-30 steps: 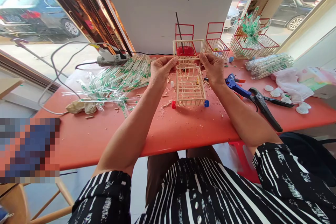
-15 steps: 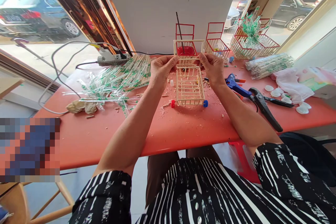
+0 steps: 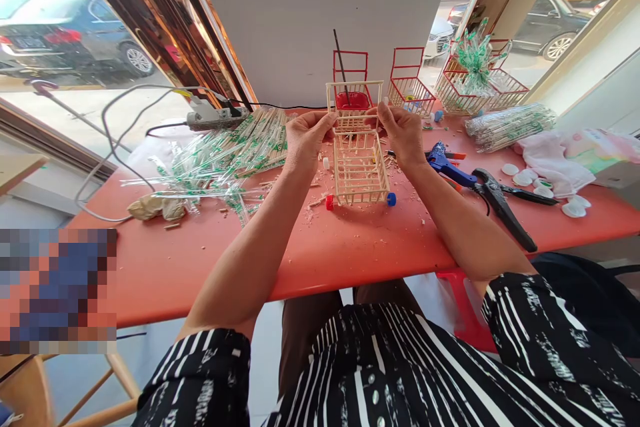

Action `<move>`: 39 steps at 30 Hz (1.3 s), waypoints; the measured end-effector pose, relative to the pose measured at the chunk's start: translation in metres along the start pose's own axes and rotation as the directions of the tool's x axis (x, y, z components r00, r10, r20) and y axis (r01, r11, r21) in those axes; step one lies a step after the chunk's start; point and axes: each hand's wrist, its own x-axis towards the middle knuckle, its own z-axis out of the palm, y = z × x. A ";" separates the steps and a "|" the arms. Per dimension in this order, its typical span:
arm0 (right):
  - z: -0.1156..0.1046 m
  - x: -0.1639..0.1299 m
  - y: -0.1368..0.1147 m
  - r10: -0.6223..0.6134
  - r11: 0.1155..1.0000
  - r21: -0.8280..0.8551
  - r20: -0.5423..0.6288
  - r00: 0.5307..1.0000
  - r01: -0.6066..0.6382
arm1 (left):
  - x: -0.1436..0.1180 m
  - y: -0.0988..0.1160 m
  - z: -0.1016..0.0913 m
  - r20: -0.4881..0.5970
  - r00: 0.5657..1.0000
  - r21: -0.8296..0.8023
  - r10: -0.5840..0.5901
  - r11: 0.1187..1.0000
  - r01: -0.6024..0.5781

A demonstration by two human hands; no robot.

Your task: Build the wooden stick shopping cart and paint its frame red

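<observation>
left hand [image 3: 306, 140] pinching cart [image 3: 360, 170] handle frame, left post | right hand [image 3: 403, 135] pinching right post | cart on tabletop [image 3: 350, 247], basket built, red and blue wheels on, handle frame being held in place | glue gun [image 3: 450, 167] idle beside right hand

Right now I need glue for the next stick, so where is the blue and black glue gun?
In the head view the blue and black glue gun lies on the red table, just right of the right hand, beside the white round caps.
</observation>
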 end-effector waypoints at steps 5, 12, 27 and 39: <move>-0.001 0.001 0.006 -0.002 1.000 0.003 -0.001 1.000 0.002 | 0.001 -0.001 0.000 0.001 1.000 -0.005 0.001 1.000 -0.001; 0.000 0.002 0.010 -0.022 0.999 0.033 0.001 1.000 0.022 | 0.003 -0.003 -0.001 -0.001 1.000 0.018 -0.007 1.000 0.007; 0.005 -0.001 0.003 0.047 0.999 -0.027 -0.010 0.999 -0.047 | 0.001 -0.004 -0.003 0.019 1.000 0.040 -0.003 0.999 0.002; 0.004 -0.001 0.002 0.083 0.995 -0.051 -0.007 0.997 -0.083 | 0.005 -0.011 -0.003 0.010 1.000 0.017 0.021 1.000 -0.021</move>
